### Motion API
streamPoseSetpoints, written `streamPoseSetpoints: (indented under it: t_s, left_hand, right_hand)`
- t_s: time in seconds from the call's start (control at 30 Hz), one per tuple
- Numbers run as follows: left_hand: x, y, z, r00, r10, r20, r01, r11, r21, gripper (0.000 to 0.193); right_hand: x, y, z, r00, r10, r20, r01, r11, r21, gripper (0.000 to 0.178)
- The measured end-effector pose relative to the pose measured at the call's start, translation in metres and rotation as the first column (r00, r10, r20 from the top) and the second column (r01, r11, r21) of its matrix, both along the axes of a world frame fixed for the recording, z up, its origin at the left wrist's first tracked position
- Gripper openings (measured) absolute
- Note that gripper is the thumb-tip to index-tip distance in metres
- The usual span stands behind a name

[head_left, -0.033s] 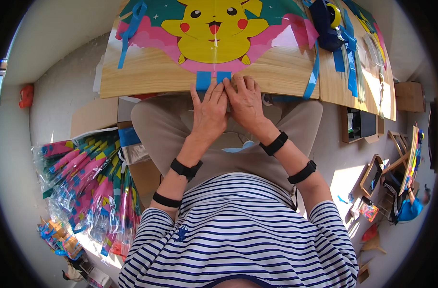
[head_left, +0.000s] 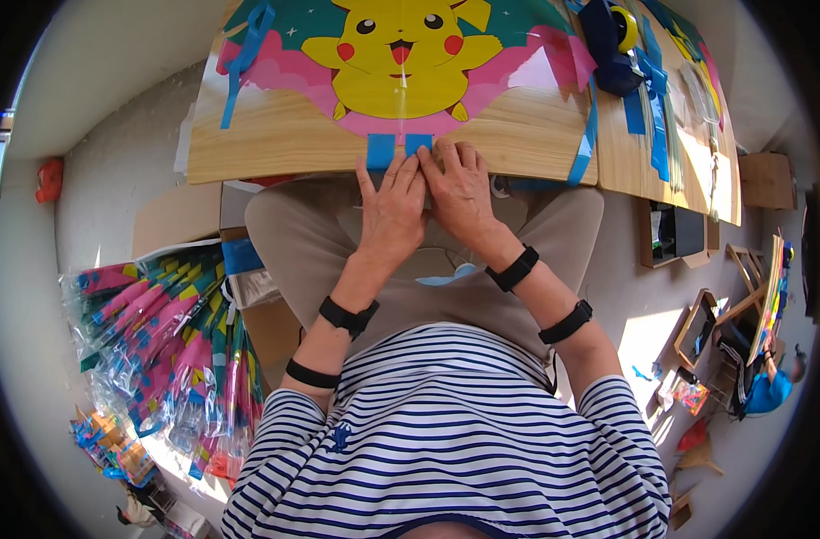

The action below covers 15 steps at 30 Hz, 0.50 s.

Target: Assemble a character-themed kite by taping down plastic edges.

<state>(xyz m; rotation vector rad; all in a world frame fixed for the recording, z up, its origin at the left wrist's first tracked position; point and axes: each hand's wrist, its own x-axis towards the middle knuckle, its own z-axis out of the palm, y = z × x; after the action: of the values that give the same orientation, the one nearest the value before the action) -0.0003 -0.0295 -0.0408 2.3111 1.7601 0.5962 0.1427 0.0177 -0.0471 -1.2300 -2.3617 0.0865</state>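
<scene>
Left-hand fingers (head_left: pixel 396 171) and right-hand fingers (head_left: pixel 449 160), gripping or not I can't tell, touch blue strips (head_left: pixel 379 149), laid but maybe not done.

There's passing room over the wooden table (head_left: pixel 266 151) left of the left hand (head_left: pixel 395 212), and again right of the right hand (head_left: pixel 460 187). Then a blue strip (head_left: pixel 586 142) cuts across to the front edge, the dark tape dispenser (head_left: pixel 610 52) bulking up behind it!

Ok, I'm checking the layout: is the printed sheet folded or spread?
Spread: the sheet lies open across the table, its yellow figure showing face and both arms. The sheet's top is out of view.
</scene>
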Motion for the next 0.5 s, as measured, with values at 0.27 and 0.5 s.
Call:
streamPoseSetpoints:
  t_s: [0.27, 0.5]
  left_hand:
    - [0.0030, 0.0028, -0.0026, 0.997, 0.025, -0.070, -0.024, 1.000, 0.020, 0.070]
    - [0.0048, 0.0052, -0.0008, 0.997, 0.047, -0.068, -0.046, 0.999, 0.018, 0.065]
  right_hand:
    - [0.0013, 0.0006, 0.0029, 1.000, -0.008, -0.015, 0.007, 0.998, -0.055, 0.064]
    - [0.0017, 0.0018, 0.0008, 0.998, -0.028, -0.057, 0.025, 0.998, -0.057, 0.061]
